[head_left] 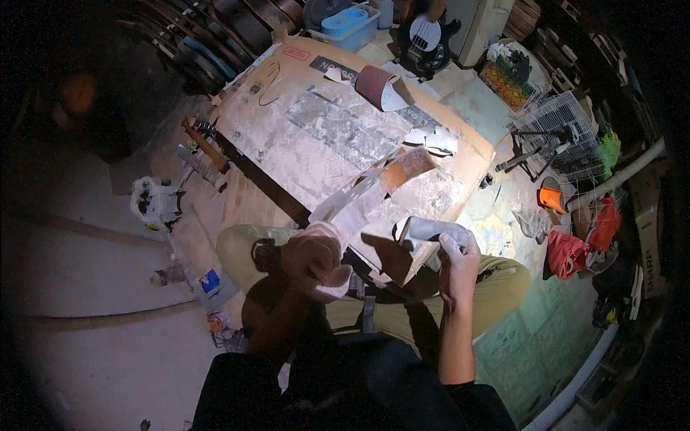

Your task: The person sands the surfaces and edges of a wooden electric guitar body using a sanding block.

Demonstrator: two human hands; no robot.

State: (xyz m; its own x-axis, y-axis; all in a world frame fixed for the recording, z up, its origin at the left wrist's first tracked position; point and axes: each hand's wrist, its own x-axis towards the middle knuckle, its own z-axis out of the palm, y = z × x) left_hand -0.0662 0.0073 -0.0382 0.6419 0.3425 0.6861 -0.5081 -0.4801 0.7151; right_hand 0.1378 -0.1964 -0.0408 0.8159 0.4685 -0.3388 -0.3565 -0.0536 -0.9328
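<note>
Two hands work over the lap near the cardboard sheet's (316,144) edge: left hand (314,260) fingers clamped on a sandpaper strip (374,188), right hand (457,253) fingers pinching a folded grey piece (430,228).

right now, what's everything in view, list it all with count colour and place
sandpaper strip: 1, whitish back with a rust-brown end, held up over the lap
folded sheet: 1, grey-white, in the right hand
cardboard sheet: 1, tan, dusty, flat on the floor ahead
sandpaper roll: 1, reddish brown, on the cardboard's far part
plastic tub: 1, pale blue, beyond the cardboard
guitar body: 1, black and white, far edge
wire cage: 1, white, right
bags: a few, red-orange, right floor
white bag: 1, left floor
left hand: fingers closed on the strip's near end
right hand: fingers gripping the folded sheet
</note>
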